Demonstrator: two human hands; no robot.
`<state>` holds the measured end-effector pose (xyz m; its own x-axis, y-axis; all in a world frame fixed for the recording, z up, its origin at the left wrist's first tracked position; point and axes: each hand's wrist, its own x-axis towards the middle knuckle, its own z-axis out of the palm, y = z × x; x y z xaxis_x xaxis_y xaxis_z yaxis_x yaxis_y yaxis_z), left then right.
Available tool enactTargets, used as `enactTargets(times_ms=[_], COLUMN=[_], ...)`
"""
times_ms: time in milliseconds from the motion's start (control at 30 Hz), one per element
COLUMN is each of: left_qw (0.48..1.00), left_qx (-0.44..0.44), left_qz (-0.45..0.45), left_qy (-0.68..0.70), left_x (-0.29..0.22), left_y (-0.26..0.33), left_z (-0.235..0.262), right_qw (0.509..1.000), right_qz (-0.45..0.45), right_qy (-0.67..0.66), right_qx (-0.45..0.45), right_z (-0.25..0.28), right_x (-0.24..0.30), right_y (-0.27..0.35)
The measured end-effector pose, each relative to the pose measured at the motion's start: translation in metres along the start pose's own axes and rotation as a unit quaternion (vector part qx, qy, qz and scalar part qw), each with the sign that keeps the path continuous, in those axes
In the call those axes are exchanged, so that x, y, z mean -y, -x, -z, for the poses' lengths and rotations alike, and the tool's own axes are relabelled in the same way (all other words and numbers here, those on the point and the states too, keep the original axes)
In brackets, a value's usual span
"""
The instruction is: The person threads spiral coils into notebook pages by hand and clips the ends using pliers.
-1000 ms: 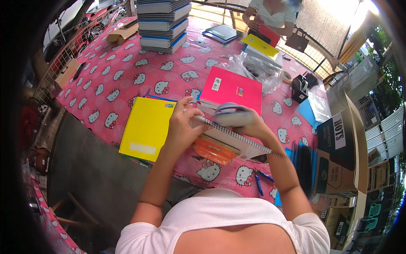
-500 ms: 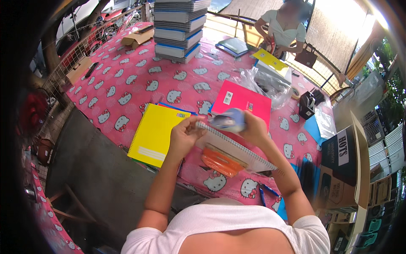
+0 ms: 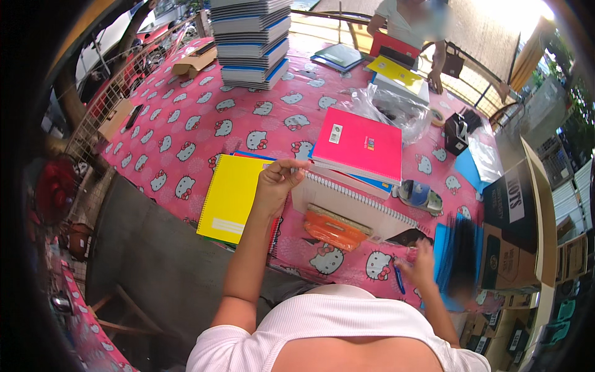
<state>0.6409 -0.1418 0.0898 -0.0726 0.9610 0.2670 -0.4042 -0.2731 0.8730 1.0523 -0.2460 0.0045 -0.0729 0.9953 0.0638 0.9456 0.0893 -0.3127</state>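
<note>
A white spiral-bound notebook [image 3: 347, 203] stands tilted before me, its wire binding along the top edge. My left hand [image 3: 282, 180] is closed in a pinch at its upper left corner. My right hand [image 3: 420, 263], slightly blurred, is low on the right with thumb and fingers apart, close to a blue pen [image 3: 399, 280]. In front of the notebook's page lies an orange plastic packet [image 3: 334, 232]. A rounded blue-grey and white item [image 3: 419, 196], its kind unclear, rests beside a stack topped by a pink notebook [image 3: 359, 139].
Yellow notebook [image 3: 232, 192] at left; tall notebook stack [image 3: 251, 46] at the back. Clear plastic wrap [image 3: 396, 115], a tape roll [image 3: 437, 116] and a black box [image 3: 456, 133] lie farther right. An open carton [image 3: 514, 217] borders the right. Another person [image 3: 403, 25] stands across the table.
The blue-grey item has left my right hand and lies beside the pink stack. That hand has moved down toward the pen. My left hand still pinches the notebook. The other person has moved.
</note>
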Motion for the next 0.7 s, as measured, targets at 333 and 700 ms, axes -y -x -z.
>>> enactTargets(times_ms=[333, 700], left_qw=[0.981, 0.924], left_qx=[0.025, 0.088], left_qz=[-0.089, -0.268], left_qy=[-0.170, -0.257], left_x=[-0.012, -0.005], left_y=[-0.016, -0.007], left_z=[-0.107, -0.178], right_qw=[0.941, 0.937], right_qz=[0.063, 0.146], right_qy=[-0.323, -0.274], right_qx=[-0.079, -0.160], right_z=[0.124, 0.162], right_x=[0.116, 0.150], right_y=[0.008, -0.050])
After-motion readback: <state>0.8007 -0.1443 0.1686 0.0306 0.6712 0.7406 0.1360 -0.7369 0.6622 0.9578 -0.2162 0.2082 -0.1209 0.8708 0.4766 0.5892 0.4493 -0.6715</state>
